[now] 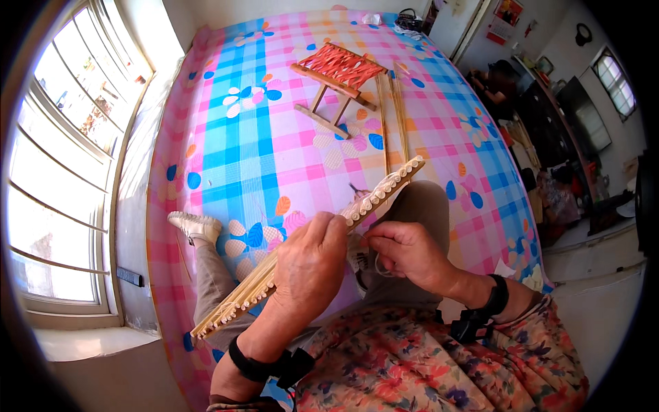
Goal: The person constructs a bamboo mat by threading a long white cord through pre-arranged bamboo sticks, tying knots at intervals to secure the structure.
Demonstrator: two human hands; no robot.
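A long, narrow bundle of pale straw-like stalks runs slantwise across my lap, from the lower left up to the right. White rounded ends or loops line its edge in a close row. My left hand is wrapped around the middle of the bundle. Just right of it, my right hand has its fingers pinched together on a thin white cord, which hangs in a loop below them. The fingertips hide where the cord meets the bundle.
A wooden folding stool with a red-orange woven seat stands ahead on the checked, flowered sheet. Long loose stalks lie beside it. A barred window is at left. Another person sits at the far right near cabinets.
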